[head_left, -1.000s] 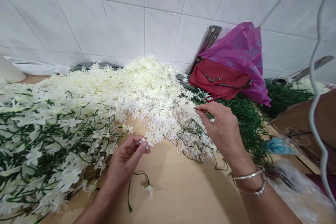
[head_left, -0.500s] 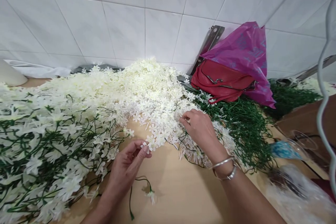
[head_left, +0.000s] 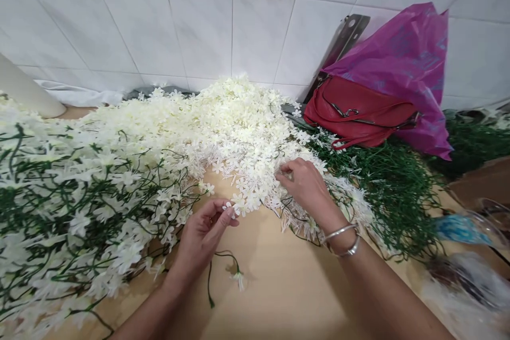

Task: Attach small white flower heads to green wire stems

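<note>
My left hand [head_left: 211,228] pinches a small white artificial flower [head_left: 228,207] between thumb and forefinger, at the near edge of a large heap of loose white blossoms [head_left: 239,117]. Below that hand, a thin green stem [head_left: 210,281] with a white flower [head_left: 238,279] at one end shows against the table. My right hand [head_left: 305,183], with bangles at the wrist, has its fingertips closed together at the right side of the heap. What they hold, if anything, I cannot make out. White stamen-like pieces [head_left: 274,204] lie beneath it.
Flowers on green stems [head_left: 99,218] are piled at the left. Green stems [head_left: 398,191] are heaped at the right, below a red handbag [head_left: 358,109] and a purple plastic bag [head_left: 410,64]. Clear plastic [head_left: 458,287] lies at the right on the table [head_left: 279,287]. A tiled wall [head_left: 199,21] stands behind.
The view has shifted, moving the bags and stems to the right and up in the picture. Both hands keep nearly the same pose, the left still pinching the white flower.
</note>
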A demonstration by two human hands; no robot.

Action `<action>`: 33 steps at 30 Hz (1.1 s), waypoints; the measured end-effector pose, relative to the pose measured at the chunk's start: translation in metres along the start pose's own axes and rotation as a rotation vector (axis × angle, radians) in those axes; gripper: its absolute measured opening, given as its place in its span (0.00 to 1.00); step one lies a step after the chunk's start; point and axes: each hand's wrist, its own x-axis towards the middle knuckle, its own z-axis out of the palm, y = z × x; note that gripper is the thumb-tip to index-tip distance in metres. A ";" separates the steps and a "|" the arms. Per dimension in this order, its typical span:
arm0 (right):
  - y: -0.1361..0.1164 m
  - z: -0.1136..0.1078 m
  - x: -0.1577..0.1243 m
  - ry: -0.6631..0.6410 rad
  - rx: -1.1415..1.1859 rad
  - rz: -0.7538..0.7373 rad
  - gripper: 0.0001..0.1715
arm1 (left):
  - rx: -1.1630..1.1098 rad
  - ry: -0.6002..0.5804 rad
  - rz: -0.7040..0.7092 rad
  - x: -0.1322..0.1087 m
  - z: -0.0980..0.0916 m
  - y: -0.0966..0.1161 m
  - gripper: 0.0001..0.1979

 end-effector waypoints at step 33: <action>-0.076 0.036 -0.083 0.043 0.195 -0.279 0.11 | -0.054 -0.016 0.009 -0.001 0.003 -0.010 0.09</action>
